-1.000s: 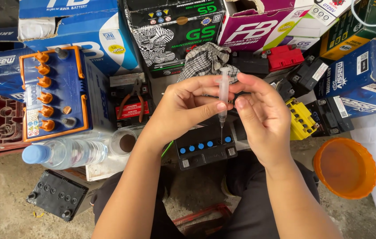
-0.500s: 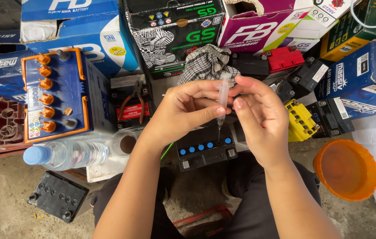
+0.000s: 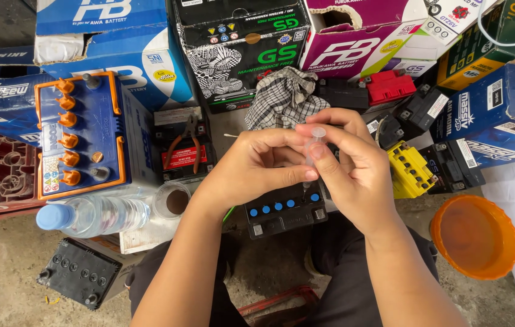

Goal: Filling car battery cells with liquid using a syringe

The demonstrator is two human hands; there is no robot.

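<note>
My left hand (image 3: 256, 168) and my right hand (image 3: 349, 171) meet over a small black battery (image 3: 283, 212) with a row of blue caps. Both pinch a clear plastic syringe (image 3: 313, 140) that stands upright between the fingers, its open end up. Its lower tip is hidden behind my left thumb, just above the battery top. A checked cloth (image 3: 286, 97) lies just beyond my hands.
A large blue battery with orange caps (image 3: 79, 137) stands at left, a clear water bottle (image 3: 92, 214) and a black battery (image 3: 80, 272) before it. Red-handled pliers (image 3: 186, 144), a yellow battery (image 3: 410, 169), an orange bowl (image 3: 474, 235) and cardboard boxes (image 3: 242, 45) surround the spot.
The syringe and both hands have stayed over the small battery, with only slight finger shifts. The view has drifted a little.
</note>
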